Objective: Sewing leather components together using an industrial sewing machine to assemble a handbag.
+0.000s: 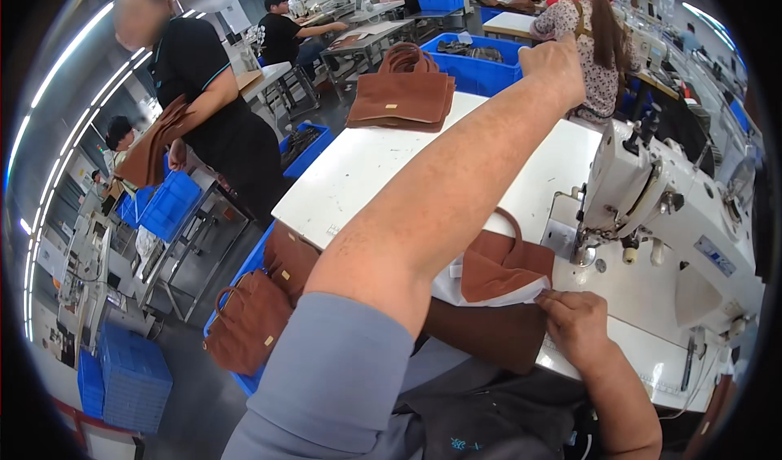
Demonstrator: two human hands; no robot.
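My left arm stretches far forward across the white table (350, 179). My left hand (551, 69) is raised near its far right with fingers curled; what it holds, if anything, is hidden. My right hand (574, 321) pinches the lower edge of a brown bag piece (505, 272) with a looped handle and white lining, lying over darker brown material (489, 334) at the near edge. To its right stands a white sewing machine (652, 207). A folded brown bag (399, 97) rests at the table's far end.
Brown bags (240, 321) fill a blue bin at left. Another blue bin (471, 69) stands beyond the table. A co-worker (195, 77) at left holds brown pieces (155, 146); another person in a red cap (603, 61) is beyond my left hand. Blue crates (130, 378) stand on the floor.
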